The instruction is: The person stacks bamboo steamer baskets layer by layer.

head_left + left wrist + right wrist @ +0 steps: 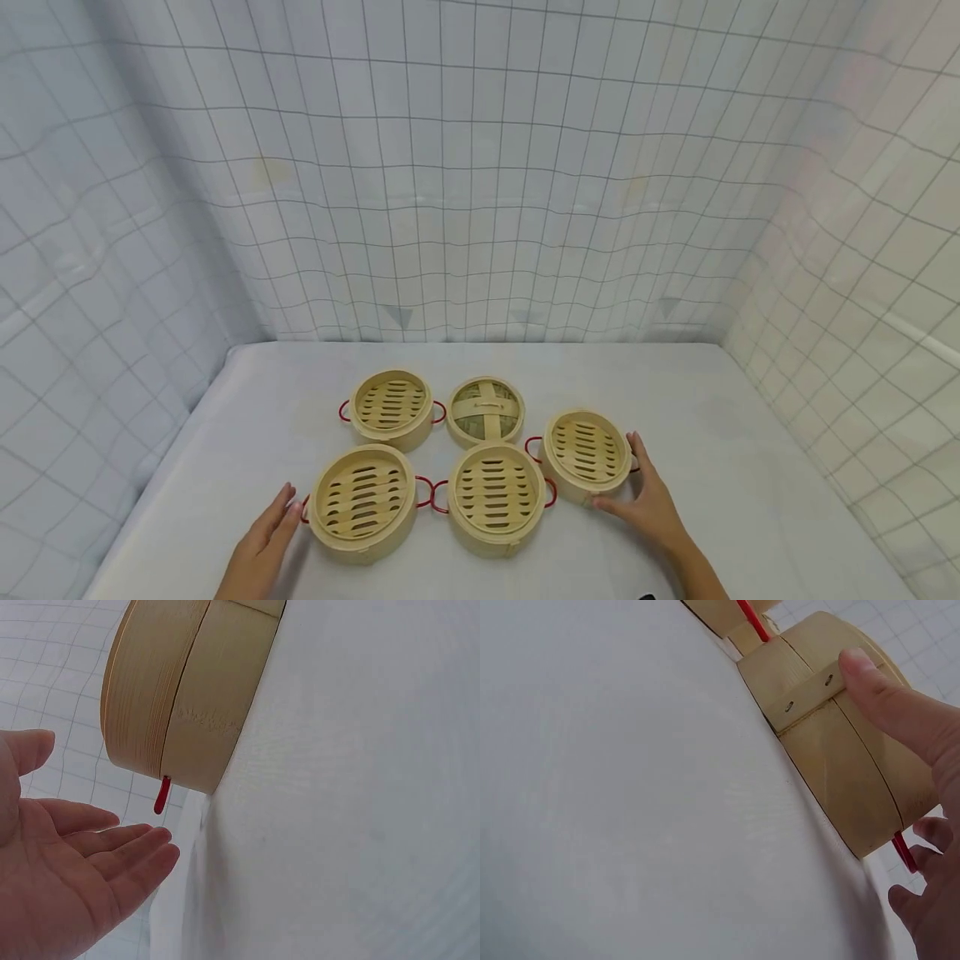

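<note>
In the head view, a white back sheet with thin dark grid lines hangs at twelve o'clock, rippled, with faint yellowish patches. Matching side sheets stand at ten and two o'clock, the latter warmer-toned. A white table spreads toward six o'clock under soft light.

Head view: worn on your head, set at near side, facing forward and down; widest and farthest back, taking in white table, your left hand, your right hand and gridded curtain beyond.

Left wrist view: low over table, close up, rolled sideways, looking past your palm at side of near left steamer.

Right wrist view: also low, close, tilted; looks past your thumb at side of right steamer.

Shared with head view: left hand and near left steamer in left wrist view; right hand and right steamer in right wrist view.
</note>
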The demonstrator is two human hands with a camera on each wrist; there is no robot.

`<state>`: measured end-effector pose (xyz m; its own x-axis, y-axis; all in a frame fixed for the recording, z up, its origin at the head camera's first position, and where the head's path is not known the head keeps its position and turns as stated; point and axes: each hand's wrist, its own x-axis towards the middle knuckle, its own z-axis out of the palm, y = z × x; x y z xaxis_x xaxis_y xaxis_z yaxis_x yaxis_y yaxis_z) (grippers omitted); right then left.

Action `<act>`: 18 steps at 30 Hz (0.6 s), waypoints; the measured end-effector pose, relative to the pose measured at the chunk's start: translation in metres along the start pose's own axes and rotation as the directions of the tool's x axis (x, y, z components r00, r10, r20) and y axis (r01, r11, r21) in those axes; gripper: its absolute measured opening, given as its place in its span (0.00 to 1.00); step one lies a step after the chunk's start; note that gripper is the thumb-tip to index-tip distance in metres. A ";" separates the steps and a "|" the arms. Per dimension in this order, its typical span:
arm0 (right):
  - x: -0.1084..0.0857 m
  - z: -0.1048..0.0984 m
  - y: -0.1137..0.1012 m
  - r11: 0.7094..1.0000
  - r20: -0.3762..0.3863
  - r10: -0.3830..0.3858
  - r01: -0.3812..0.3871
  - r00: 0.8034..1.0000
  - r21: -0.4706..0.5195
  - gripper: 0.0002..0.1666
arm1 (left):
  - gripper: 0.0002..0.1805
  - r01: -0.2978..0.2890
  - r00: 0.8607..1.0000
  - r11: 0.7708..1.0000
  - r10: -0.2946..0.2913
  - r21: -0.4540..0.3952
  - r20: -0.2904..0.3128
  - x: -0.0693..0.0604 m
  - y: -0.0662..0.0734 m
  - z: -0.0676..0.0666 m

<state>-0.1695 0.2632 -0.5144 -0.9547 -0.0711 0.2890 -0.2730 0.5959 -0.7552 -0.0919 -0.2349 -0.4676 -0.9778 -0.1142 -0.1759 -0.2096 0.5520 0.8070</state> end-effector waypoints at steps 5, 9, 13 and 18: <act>0.001 0.000 0.006 0.998 -0.006 -0.023 0.023 1.000 0.058 0.68 | 0.37 -0.014 1.000 1.000 0.015 -0.021 0.027 0.006 0.004 -0.003; 0.000 -0.004 -0.006 0.994 0.009 -0.030 0.029 1.000 0.108 0.65 | 0.38 -0.010 0.997 1.000 0.011 -0.013 0.077 0.014 0.007 -0.006; 0.000 -0.007 -0.018 0.987 0.023 -0.045 0.041 0.999 0.157 0.63 | 0.40 0.028 0.988 0.999 -0.022 -0.039 0.152 0.026 0.008 -0.010; 0.003 -0.002 0.004 0.982 0.023 -0.043 0.038 0.999 0.184 0.64 | 0.39 0.057 0.960 0.993 -0.027 -0.102 0.279 0.042 0.005 -0.016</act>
<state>-0.1735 0.2672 -0.5155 -0.9446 -0.1150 0.3075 -0.3261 0.4358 -0.8389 -0.1340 -0.2502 -0.4614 -0.9316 0.1061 -0.3478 -0.2648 0.4576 0.8488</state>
